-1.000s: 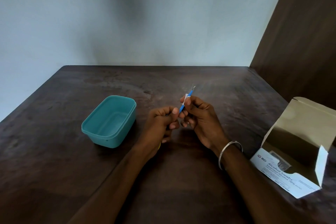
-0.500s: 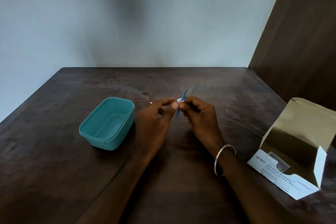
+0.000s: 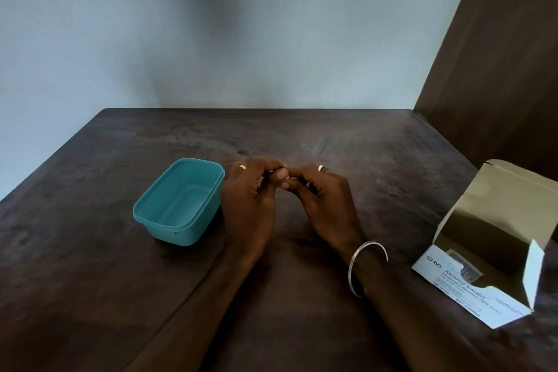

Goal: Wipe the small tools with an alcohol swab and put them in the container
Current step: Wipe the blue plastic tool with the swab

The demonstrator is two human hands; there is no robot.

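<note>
Change: both hands dropped lower and closed in on each other versus the earlier frames; the blue tool that stuck up past the knuckles a second ago no longer showed.
Left hand [image 3: 246, 205]: fingers curled inward, tips meeting the other hand's tips over the table [image 3: 332, 145]. I read it as a pinch, but on what I couldn't tell.
Right hand [image 3: 324, 205]: fingers curled the same way, thumb and forefinger pressed against the left's. Ring on one finger, bangle [image 3: 365, 266] on the wrist.
Tool and swab: hidden. Probably both sat inside the joined fingertips, since nothing lay loose on the wood, but I saw neither one directly. Long axis unreadable.
Container [image 3: 181, 205]: teal tub, open, looked empty, just beside the left hand on its outer side. Rim faced up, long side running away from me and slightly right.
Swab box [image 3: 483, 281]: flap open, well apart to the right, near the table edge.
Key relation: tub lay left of the pinch point, so the left hand was nearer. A drop-off would mean a short sideways carry over the near rim.
Step, my judgement: wiping was in progress, nothing binned yet.
Risk: a thin tool could slip between fingers during handover.
</note>
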